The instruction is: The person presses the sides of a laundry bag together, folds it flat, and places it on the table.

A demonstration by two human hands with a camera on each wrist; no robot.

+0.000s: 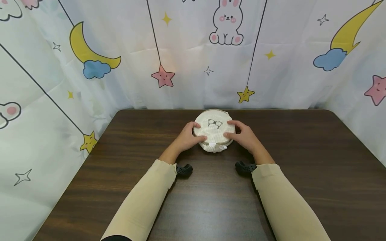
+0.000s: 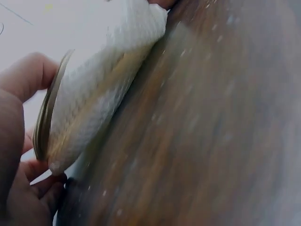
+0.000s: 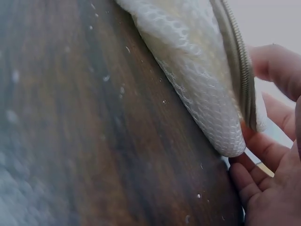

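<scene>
The round white pouch [image 1: 214, 134] is lying near the far edge of the desk [image 1: 208, 201], between left hand [image 1: 187, 136] and right hand [image 1: 245, 136]; I am seeing both pinching its opposite sides, equally near.

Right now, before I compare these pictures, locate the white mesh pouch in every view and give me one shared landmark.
Head: white mesh pouch near the middle, slightly right.
Left wrist: white mesh pouch at upper left.
Right wrist: white mesh pouch at upper right.
Shared landmark: brown table.
</scene>
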